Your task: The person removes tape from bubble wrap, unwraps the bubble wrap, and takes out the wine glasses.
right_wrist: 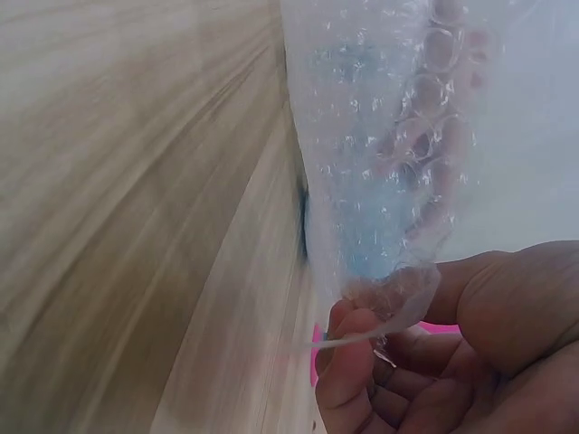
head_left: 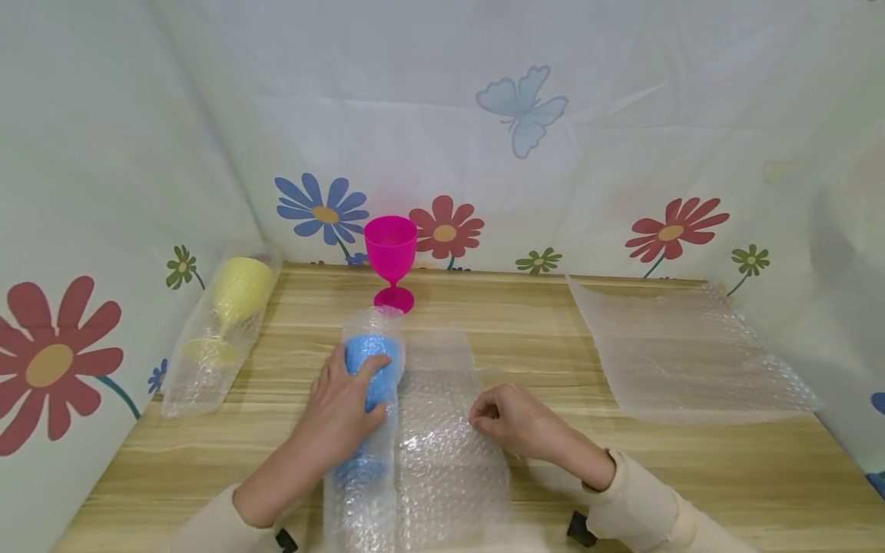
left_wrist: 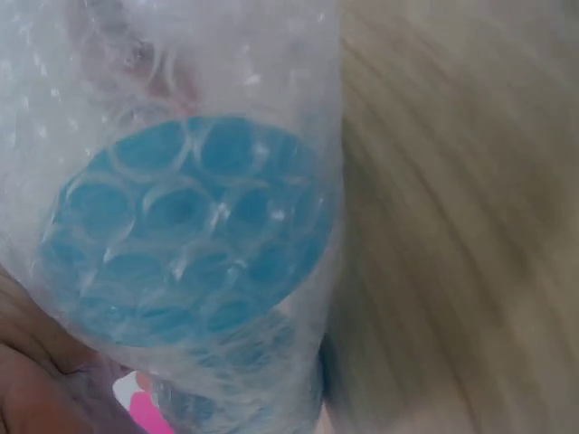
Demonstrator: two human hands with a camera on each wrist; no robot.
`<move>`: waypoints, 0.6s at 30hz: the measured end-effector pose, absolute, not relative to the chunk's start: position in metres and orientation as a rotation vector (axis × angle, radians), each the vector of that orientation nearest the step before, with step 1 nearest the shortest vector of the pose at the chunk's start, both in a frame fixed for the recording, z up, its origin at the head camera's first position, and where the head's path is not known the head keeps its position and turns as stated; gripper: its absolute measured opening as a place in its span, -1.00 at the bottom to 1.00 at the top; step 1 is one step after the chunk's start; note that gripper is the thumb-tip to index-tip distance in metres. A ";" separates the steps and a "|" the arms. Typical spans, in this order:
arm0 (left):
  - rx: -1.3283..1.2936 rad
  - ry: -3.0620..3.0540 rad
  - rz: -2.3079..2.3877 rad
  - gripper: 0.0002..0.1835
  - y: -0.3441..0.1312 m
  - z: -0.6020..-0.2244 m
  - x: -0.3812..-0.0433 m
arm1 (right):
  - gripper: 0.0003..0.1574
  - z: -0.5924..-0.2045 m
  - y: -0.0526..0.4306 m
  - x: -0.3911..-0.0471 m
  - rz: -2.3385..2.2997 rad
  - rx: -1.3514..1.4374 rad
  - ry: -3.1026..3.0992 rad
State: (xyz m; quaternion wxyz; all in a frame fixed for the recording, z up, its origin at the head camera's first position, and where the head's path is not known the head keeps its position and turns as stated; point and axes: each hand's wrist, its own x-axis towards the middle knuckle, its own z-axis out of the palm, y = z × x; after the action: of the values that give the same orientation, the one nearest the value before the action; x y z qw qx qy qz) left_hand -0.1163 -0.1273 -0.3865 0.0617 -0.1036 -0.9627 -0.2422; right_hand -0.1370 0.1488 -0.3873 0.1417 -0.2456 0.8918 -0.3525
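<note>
A blue goblet (head_left: 373, 350) lies on its side inside a layer of bubble wrap (head_left: 442, 461). My left hand (head_left: 339, 411) grips the wrapped goblet from above, thumb and fingers round it. To the right of the goblet spreads the loose part of the same wrap. My right hand (head_left: 517, 421) pinches this loose part's right edge; in the right wrist view, thumb and fingers close on the clear film (right_wrist: 398, 307). Through the bubbles, the goblet's round blue base (left_wrist: 190, 226) fills the left wrist view.
Behind the wrapped goblet stands a bright pink goblet (head_left: 391, 253). At the far left lies a yellow goblet (head_left: 238, 288) in bubble wrap. Another bubble wrap sheet (head_left: 684, 353) is spread flat on the right of the wooden table (head_left: 525, 330). Flower-printed cloth (head_left: 429, 138) walls in the table.
</note>
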 end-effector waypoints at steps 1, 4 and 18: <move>-0.330 -2.896 -0.721 -0.36 -0.127 -0.388 -0.117 | -0.86 -0.387 0.150 -0.137 -1.013 -0.711 2.578; -0.372 -2.840 -0.691 -0.38 -0.127 -0.392 -0.118 | -0.86 -0.386 0.152 -0.138 -1.015 -0.716 2.573; -0.438 -2.912 -0.620 -0.50 -0.124 -0.385 -0.114 | -0.84 -0.385 0.161 -0.141 -1.037 -0.727 2.564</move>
State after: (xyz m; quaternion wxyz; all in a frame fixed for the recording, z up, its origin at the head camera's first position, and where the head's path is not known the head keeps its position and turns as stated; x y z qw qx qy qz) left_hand -0.1141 -0.1244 -0.3851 0.0662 -0.1452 -0.9656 -0.2055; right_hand -0.1407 0.1610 -0.3850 0.1404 -0.2519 0.8877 -0.3590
